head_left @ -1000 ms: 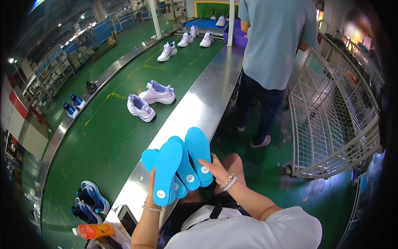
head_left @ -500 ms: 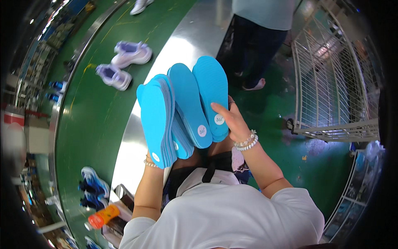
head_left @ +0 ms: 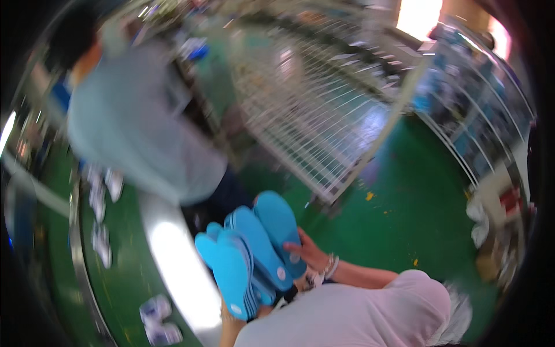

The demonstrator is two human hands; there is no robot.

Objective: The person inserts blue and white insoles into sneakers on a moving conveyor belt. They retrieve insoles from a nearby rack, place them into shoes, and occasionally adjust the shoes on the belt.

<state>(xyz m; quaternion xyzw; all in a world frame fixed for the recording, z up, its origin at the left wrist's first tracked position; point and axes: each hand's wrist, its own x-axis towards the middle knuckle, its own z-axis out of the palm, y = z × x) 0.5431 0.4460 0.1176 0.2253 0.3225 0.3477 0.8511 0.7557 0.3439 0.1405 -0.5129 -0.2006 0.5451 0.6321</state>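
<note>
At the lower centre of the frame, the blue insoles (head_left: pixel 260 243) are up in the air in a fan of several piles, held before the body. As far as can be judged, gathering and holding them is done; no insole shows laid down apart from these, and whether any sits inside the shoes (head_left: pixel 156 309) at lower left is too blurred to tell. The right hand (head_left: pixel 309 253) is partly closed on the rightmost pile, thumb on its face and the other fingers mostly out of sight behind. The left hand (head_left: pixel 224 303) is nearly all hidden under the left pile, which it seems to bear; how far it is closed I cannot tell.

The insoles look like thin, matt, bendable foam: long ovals, rounded at both ends, narrowing through the middle, with round white stickers (head_left: pixel 281 273) near the lower ends. Their stacked edges make fine stripes down the left pile. Pale beads ring the right wrist.

Toward the left, the worktop (head_left: pixel 179 260) is smooth metal with a strong white glare, beside a flat green surface (head_left: pixel 118 295) bearing the pale shoes. Across the upper centre spreads the thin-barred grid of a wire cart (head_left: pixel 324 144); at upper left, a person (head_left: pixel 139 121) wears a soft grey-blue shirt.
</note>
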